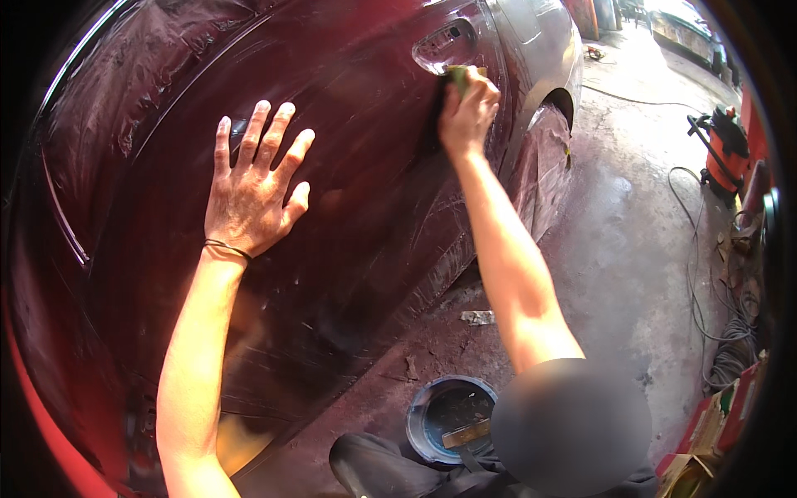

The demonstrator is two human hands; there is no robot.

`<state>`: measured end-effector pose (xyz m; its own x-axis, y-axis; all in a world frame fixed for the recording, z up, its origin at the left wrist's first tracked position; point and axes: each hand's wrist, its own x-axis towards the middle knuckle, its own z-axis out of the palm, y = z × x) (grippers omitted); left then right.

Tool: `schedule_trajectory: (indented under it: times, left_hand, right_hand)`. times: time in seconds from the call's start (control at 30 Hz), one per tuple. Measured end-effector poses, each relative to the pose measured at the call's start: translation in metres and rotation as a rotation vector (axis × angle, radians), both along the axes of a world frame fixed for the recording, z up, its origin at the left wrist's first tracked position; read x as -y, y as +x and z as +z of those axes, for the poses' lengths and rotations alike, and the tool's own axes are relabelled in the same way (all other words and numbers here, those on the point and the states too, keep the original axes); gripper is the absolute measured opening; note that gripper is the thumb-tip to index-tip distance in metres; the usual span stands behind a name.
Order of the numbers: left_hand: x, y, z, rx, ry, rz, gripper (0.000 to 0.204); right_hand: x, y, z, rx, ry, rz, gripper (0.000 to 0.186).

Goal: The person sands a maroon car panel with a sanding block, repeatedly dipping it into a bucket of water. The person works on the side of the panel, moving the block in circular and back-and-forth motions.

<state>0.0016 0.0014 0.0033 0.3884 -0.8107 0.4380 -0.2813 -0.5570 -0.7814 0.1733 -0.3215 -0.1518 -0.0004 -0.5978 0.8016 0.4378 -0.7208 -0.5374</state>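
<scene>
My left hand [256, 187] lies against the dark maroon car door panel [349, 249], fingers spread, with a thin cord round the wrist. My right hand [469, 112] grips a green pad [457, 78] against the panel just below the door handle recess [442, 43]. The pad is mostly hidden by my fingers. Crumpled plastic film [116, 83] covers the upper left of the car, and a grey body section [531, 33] with a wheel arch is at the upper right.
A bucket [419, 423] holding dark liquid and a wooden block stands near my legs. On the concrete floor [623, 249] at right are an orange-and-black vacuum-like machine [725, 158], coiled hoses [730, 357] and worn boxes [706, 423]. A thin cable crosses the floor behind.
</scene>
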Motion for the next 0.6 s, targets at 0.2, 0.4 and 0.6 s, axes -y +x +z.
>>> schedule_trajectory:
  times: [0.2, 0.4, 0.6]
  left_hand:
    - [-0.003, -0.004, 0.006, 0.013, 0.049, 0.049, 0.073]
    - [0.005, -0.005, 0.002, 0.008, 0.065, 0.045, 0.071]
    - [0.006, -0.005, 0.004, 0.021, 0.077, 0.067, 0.074]
  right_hand:
    - [-0.115, -0.057, -0.026, -0.046, 0.113, 0.122, 0.054]
    - [-0.032, -0.022, -0.053, -0.013, 0.006, 0.064, 0.056]
    - [0.003, -0.004, -0.034, -0.102, 0.26, 0.082, 0.058]
